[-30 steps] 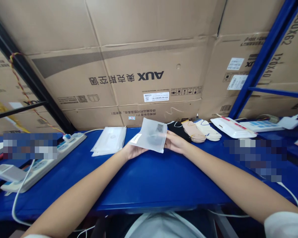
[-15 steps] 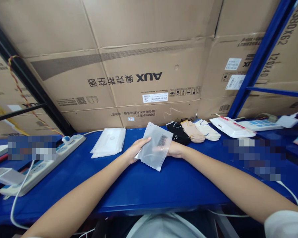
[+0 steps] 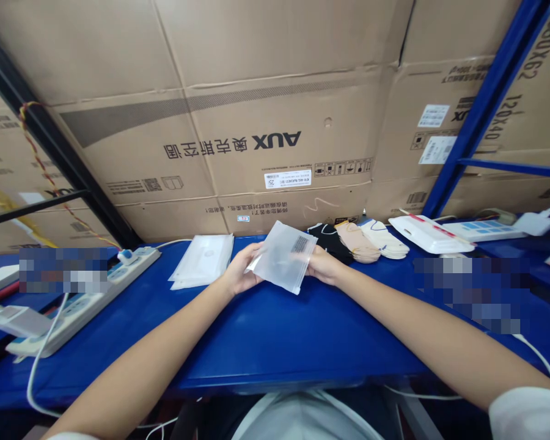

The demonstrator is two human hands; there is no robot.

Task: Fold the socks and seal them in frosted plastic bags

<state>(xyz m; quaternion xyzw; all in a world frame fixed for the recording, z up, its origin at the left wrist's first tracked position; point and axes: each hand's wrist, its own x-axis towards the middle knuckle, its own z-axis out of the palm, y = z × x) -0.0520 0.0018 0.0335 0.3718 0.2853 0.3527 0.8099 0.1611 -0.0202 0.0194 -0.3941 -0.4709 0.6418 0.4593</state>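
A frosted translucent zip bag [image 3: 282, 260] with dark print near its right edge is held between both hands above the blue table [image 3: 266, 342]. My left hand [image 3: 244, 270] grips its left edge. At its right edge my right hand [image 3: 321, 264] holds on, with some fingers behind the bag and only dimly visible through it. Left of the hands lies a small pile of similar bags [image 3: 204, 260]. Behind and right of my right hand are folded socks: black [image 3: 332, 241], pink [image 3: 357, 242] and cream [image 3: 384, 239].
A long white power strip [image 3: 87, 299] with plugs and cables lies at the left. On the right are a white case [image 3: 431, 233], a red-and-white pen [image 3: 444, 232] and another power strip [image 3: 486, 230]. Large cardboard boxes [image 3: 238, 110] stand behind the table.
The bag has risen slightly away from me and tilted, its lower corner now farther up. My left hand has shifted a little left, and its thumb no longer lies over the bag's front.
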